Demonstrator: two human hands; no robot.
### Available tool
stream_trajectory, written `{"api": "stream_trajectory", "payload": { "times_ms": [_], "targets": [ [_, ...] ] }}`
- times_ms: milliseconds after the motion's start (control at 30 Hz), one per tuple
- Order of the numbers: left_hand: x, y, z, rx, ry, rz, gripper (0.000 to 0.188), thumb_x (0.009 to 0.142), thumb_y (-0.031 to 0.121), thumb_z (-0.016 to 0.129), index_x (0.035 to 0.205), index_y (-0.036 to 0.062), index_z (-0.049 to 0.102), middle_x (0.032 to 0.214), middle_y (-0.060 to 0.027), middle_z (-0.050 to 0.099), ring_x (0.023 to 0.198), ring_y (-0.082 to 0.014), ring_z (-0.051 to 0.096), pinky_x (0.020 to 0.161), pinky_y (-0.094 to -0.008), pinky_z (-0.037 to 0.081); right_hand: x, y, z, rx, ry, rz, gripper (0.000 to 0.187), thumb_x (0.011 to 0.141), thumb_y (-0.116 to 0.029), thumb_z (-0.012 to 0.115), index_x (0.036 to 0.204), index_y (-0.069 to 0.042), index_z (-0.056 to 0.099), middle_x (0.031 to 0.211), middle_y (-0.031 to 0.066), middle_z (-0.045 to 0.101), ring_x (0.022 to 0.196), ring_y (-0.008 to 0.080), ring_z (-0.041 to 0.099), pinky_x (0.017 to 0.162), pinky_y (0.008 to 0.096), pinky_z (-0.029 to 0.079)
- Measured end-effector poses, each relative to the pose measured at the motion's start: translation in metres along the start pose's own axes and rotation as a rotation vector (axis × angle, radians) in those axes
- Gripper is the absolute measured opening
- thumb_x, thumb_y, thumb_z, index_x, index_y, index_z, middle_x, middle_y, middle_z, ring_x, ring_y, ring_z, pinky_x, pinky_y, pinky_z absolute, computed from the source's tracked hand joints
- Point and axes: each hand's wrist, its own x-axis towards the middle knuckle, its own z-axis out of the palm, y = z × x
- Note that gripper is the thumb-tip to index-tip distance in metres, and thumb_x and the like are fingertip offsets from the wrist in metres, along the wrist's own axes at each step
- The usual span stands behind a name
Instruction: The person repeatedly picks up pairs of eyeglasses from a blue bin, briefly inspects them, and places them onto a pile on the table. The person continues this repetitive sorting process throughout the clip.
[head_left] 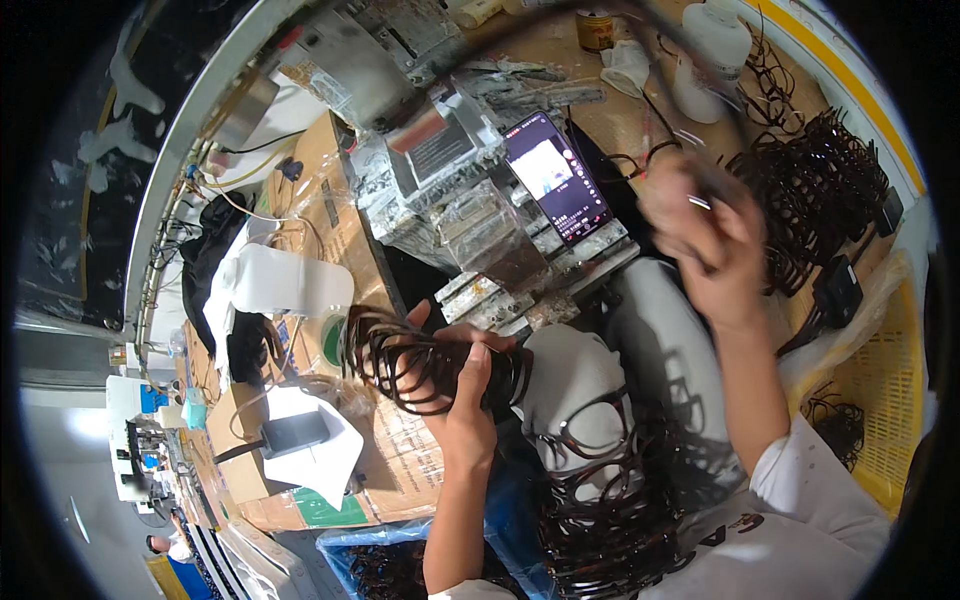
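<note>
My left hand (465,415) is closed around a row of dark brown eyeglass frames (385,365), stacked side by side with their rims fanned to the left. Its thumb presses on top of the stack. My right hand (705,225) is raised to the right of the phone and smeared by motion. Its fingers are curled around something dark with a shiny glint, too blurred to name. Many more brown eyeglass frames (605,530) lie heaped on my lap, over grey cloth.
A lit phone (558,180) leans on a grimy metal machine (440,165) ahead. Heaped dark frames (810,180) lie at the right, above a yellow basket (890,400). White jug (290,280), black adapter (295,433) and cardboard stand left. A blue-lined bin (340,545) holds frames.
</note>
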Motion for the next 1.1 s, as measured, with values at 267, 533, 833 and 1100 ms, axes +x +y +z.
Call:
{"api": "stream_trajectory", "payload": {
  "times_ms": [267, 533, 833, 1100],
  "targets": [
    [0.003, 0.009, -0.019, -0.171, 0.128, 0.094, 0.049, 0.088, 0.018, 0.047, 0.129, -0.0013, 0.03, 0.08, -0.0121, 0.052, 0.066, -0.0231, 0.056, 0.059, -0.0396, 0.053, 0.03, 0.067, 0.074, 0.176, -0.01, 0.16, 0.024, 0.093, -0.023, 0.052, 0.088, -0.001, 0.059, 0.068, -0.0013, 0.053, 0.063, 0.0064, 0.046, 0.057, 0.022, 0.037],
    [0.011, 0.024, -0.019, -0.466, 0.015, -0.025, 0.093, 0.081, 0.075, 0.021, 0.132, -0.0009, 0.035, 0.074, -0.011, 0.052, 0.059, -0.0295, 0.056, 0.051, -0.0452, 0.049, 0.021, 0.067, 0.07, 0.168, 0.03, 0.117, 0.017, 0.091, -0.016, 0.054, 0.09, 0.0, 0.059, 0.071, 0.0008, 0.057, 0.063, 0.0064, 0.048, 0.059, 0.0227, 0.04],
    [0.004, 0.053, -0.012, -0.66, -0.009, -0.231, 0.096, 0.075, 0.081, 0.028, 0.116, -0.0034, 0.05, 0.071, -0.0047, 0.051, 0.054, -0.0246, 0.053, 0.051, -0.0401, 0.045, -0.039, 0.025, 0.027, -0.36, -0.065, -0.61, 0.013, 0.082, -0.007, 0.051, 0.092, -0.002, 0.058, 0.072, 0.0089, 0.06, 0.057, 0.0196, 0.057, 0.052, 0.0287, 0.045],
    [-0.007, 0.08, 0.002, -0.603, 0.08, -0.238, 0.086, 0.075, 0.081, 0.026, 0.105, 0.0042, 0.05, 0.072, -0.0058, 0.051, 0.061, -0.0251, 0.055, 0.057, -0.0425, 0.049, -0.047, -0.024, 0.025, -0.486, -0.099, -0.661, 0.02, 0.072, 0.002, 0.058, 0.091, 0.002, 0.06, 0.065, 0.008, 0.056, 0.05, 0.0193, 0.052, 0.045, 0.0281, 0.042]
  ]
}}
